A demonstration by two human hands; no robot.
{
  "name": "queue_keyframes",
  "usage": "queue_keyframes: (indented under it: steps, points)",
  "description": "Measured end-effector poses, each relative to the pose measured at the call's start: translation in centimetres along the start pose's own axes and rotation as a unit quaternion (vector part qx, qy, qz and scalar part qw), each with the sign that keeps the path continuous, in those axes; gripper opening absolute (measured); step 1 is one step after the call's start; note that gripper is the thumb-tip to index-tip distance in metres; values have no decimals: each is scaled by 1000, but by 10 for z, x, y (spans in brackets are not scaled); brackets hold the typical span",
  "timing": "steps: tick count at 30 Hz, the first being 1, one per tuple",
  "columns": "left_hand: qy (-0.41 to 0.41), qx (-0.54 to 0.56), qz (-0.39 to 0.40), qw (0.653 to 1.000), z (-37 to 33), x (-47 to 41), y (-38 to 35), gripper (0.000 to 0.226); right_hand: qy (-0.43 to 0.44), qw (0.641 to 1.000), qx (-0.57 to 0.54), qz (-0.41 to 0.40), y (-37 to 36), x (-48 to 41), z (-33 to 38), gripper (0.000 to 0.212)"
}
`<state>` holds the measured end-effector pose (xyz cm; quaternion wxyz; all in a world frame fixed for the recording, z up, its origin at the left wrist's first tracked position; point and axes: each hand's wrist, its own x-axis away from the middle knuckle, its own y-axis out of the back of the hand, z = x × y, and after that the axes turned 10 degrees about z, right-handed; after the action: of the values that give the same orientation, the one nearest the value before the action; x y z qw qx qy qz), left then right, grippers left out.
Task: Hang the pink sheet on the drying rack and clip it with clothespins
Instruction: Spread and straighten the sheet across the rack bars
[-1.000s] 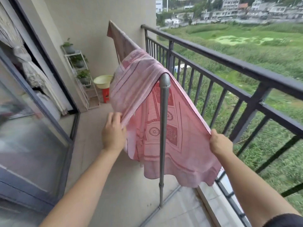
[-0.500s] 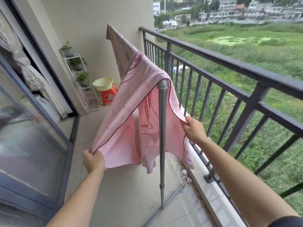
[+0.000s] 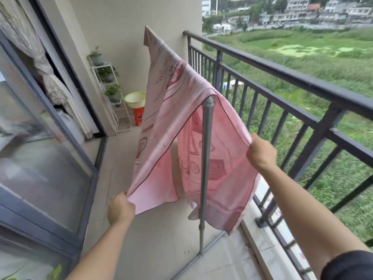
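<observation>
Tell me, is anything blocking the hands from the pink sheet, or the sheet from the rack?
Nothing visible does. The left hand and right hand each grip an edge of the pink sheet, which already lies draped over the top of the drying rack.

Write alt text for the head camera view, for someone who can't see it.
A person on a balcony spreads a pink sheet draped over a drying rack, the left hand gripping its edge low on the window side, the right hand gripping the opposite edge higher, near the railing. No clothespins are visible; a plant shelf and yellow basin stand behind.
</observation>
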<state>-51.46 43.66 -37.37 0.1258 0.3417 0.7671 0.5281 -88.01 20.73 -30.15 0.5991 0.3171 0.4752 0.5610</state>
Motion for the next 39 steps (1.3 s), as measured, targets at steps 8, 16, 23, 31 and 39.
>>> queue_keyframes:
  steps: [8, 16, 23, 31, 39]
  points:
    - [119, 296, -121, 940, -5, -6, 10, 31, -84, 991, 12, -103, 47, -5, -76, 26]
    - [-109, 353, -289, 883, -83, 19, 110, 10, -200, 925, 36, 320, -28, 49, -107, 45]
    - [-334, 420, -233, 811, -154, 85, 143, 15, 29, 976, -144, 162, -16, 41, -41, 33]
    - [-393, 295, -71, 868, -159, 106, 45, 34, 102, 986, -129, 35, 10, 50, 11, 10]
    - [-227, -23, 108, 968, -136, 74, -50, 72, -13, 982, -189, -11, 27, 46, -3, 18]
